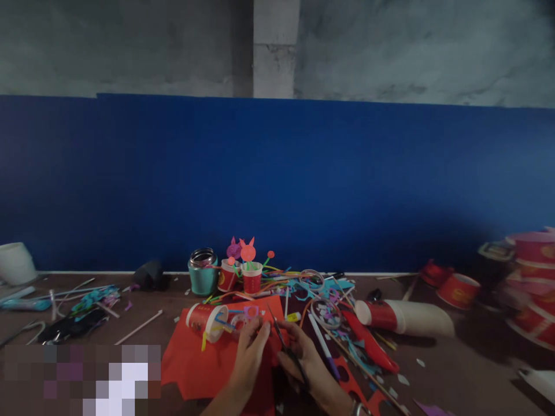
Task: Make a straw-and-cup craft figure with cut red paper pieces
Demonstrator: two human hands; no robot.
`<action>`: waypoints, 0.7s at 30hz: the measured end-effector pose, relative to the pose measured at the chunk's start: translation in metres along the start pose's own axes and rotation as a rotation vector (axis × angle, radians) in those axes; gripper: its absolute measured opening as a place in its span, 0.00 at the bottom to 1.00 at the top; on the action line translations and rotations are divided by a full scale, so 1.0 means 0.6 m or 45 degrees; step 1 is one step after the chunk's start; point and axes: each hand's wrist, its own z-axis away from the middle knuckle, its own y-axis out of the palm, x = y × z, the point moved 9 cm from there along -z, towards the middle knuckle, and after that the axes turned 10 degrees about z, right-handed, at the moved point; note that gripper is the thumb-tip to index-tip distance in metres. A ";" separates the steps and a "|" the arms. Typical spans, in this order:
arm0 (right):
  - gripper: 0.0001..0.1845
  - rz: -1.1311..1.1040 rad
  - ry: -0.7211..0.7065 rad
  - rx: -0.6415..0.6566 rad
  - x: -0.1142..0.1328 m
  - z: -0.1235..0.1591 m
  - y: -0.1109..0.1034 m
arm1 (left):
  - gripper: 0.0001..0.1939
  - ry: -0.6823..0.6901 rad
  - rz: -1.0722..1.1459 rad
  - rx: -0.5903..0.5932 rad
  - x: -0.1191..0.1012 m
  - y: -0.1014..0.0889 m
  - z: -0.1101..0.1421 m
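Note:
My left hand [250, 353] rests on a red paper sheet [195, 364] at the bottom middle, fingers pinched on a small piece near the sheet's far edge. My right hand [301, 357] is closed round black scissors [281, 341], whose blades point up toward the left fingertips. Just left of the hands a red and white paper cup [207, 320] lies on its side on the sheet, with coloured strips and a pink ring cut-out [250, 312] beside it.
Two upright red cups [251, 277] hold paper animal shapes on sticks, next to a teal jar [202, 273]. A stack of cups [401, 316] lies at right, and more red cups [535, 277] crowd the far right. Straws, tape rolls [326, 314] and scraps litter the brown table [468, 370].

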 end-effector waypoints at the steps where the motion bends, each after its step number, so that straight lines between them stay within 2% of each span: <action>1: 0.37 0.007 0.007 -0.010 0.000 0.000 -0.001 | 0.20 -0.014 0.010 -0.013 0.001 -0.001 0.000; 11: 0.36 0.027 0.053 -0.026 -0.006 0.000 0.000 | 0.17 0.016 -0.020 0.086 -0.004 0.009 -0.002; 16: 0.37 0.044 0.055 -0.035 -0.002 0.002 -0.002 | 0.20 -0.061 0.011 -0.005 0.000 -0.001 0.000; 21: 0.38 0.070 0.063 -0.035 0.003 0.004 0.000 | 0.20 -0.072 0.018 -0.017 0.002 -0.003 0.002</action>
